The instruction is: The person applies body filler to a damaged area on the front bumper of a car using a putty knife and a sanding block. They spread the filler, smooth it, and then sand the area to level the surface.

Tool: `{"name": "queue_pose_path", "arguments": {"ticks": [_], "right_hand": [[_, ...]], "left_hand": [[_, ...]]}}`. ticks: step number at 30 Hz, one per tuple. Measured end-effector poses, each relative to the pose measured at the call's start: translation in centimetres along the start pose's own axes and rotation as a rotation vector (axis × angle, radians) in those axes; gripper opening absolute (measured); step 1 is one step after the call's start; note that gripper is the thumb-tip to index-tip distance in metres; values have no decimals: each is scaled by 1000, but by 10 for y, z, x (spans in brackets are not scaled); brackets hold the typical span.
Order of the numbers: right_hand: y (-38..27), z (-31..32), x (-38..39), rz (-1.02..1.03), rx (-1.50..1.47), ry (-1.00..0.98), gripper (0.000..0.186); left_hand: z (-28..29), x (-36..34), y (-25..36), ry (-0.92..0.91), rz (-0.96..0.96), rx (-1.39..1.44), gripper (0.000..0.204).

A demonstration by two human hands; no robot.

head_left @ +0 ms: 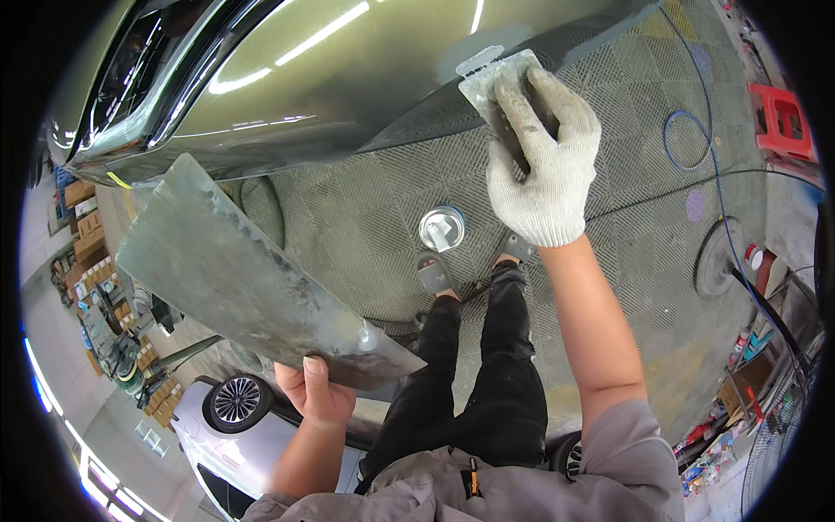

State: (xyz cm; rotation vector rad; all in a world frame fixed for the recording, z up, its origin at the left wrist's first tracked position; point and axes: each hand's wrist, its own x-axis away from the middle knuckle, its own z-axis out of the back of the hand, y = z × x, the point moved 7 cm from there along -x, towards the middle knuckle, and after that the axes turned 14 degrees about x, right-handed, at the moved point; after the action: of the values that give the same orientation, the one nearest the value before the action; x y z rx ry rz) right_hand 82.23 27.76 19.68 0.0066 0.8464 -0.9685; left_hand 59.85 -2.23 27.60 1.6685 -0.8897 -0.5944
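My bare left hand [317, 396] grips the lower edge of a flat grey putty board [235, 270], thumb on top. A small dab of pale putty [369, 337] sits near the board's near right corner. My right hand [552, 165], in a white knitted glove, holds a stained putty spreader [480, 88] with the fingers laid along it. The spreader's far edge is at a light grey patch of filler [465, 63] on the lower part of an olive-green car panel [365, 78]. Whether its edge touches the panel I cannot tell.
An open round tin [442, 228] stands on the patterned floor [348, 217] before my feet. Blue hose [687, 139] and dark cable lie at the right, near a red stool [783, 122]. A silver car [235, 444] is at the lower left, and boxes [87, 222] line the left.
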Motion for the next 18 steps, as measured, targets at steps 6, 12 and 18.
{"name": "queue_pose_path", "arguments": {"ticks": [6, 12, 18], "right_hand": [[3, -18, 3, 1, -67, 56, 78], [5, -27, 13, -42, -80, 89, 77], [6, -35, 13, -75, -53, 97, 73]], "left_hand": [[-4, -2, -4, 21, 5, 35, 42], [-9, -7, -7, -99, -17, 64, 50], [-7, -6, -11, -133, -11, 63, 51]]}}
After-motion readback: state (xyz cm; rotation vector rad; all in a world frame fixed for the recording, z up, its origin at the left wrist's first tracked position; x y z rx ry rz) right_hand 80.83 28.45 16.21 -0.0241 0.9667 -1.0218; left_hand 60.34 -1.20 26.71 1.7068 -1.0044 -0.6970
